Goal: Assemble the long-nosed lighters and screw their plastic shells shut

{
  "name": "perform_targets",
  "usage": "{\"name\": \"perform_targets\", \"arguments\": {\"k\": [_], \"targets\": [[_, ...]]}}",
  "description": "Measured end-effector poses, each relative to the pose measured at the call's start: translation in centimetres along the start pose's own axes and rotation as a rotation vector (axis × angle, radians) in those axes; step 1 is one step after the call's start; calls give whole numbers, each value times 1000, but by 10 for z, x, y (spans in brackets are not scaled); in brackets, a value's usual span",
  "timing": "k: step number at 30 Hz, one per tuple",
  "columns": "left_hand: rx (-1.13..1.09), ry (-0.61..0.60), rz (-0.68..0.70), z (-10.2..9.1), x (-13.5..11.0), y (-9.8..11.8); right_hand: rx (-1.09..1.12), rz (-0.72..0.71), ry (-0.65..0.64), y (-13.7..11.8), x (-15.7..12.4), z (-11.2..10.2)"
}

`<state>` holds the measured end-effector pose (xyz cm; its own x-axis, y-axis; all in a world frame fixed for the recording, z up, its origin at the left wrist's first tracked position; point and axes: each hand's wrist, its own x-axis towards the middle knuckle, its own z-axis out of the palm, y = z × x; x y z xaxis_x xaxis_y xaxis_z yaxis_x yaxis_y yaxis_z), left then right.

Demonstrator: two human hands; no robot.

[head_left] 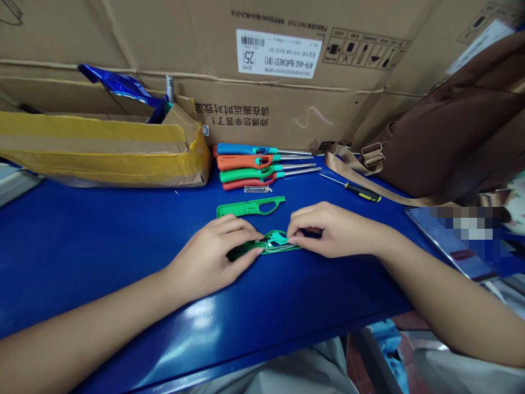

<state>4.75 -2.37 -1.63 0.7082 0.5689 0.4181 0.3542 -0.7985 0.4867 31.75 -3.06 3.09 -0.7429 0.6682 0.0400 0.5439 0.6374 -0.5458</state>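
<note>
An opened green lighter casing half (283,249) lies on the blue table, with a teal plastic part (277,237) and a thin pale wire in it. My left hand (215,254) is closed around the casing's left end, thumb and fingertips on its edges. At the other end, my right hand (330,230) pinches the teal part between thumb and fingers; its fingertips hide the casing's tip. Just beyond, the matching green casing half (233,210) lies apart from both hands. Behind that rests a small clear fuel tank (257,190).
Several assembled stick lighters (246,162) lie in a stack at the back. A screwdriver (361,192) and a brown bag (451,120) are at the right, near a phone-like flat device (443,241). A yellow-taped carton (156,164) stands at the left, before a large cardboard box (164,33).
</note>
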Motion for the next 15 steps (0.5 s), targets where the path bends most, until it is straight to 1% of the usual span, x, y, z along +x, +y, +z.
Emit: {"name": "perform_targets", "arguments": {"k": [7, 10, 15], "targets": [[15, -82, -22, -2, 1, 1, -69, 21, -49, -3, -3, -5], [22, -94, -34, -2, 1, 1, -73, 15, -59, -4, -2, -2], [36, -108, -46, -2, 0, 2, -90, -24, -31, -3, 1, 6]]}}
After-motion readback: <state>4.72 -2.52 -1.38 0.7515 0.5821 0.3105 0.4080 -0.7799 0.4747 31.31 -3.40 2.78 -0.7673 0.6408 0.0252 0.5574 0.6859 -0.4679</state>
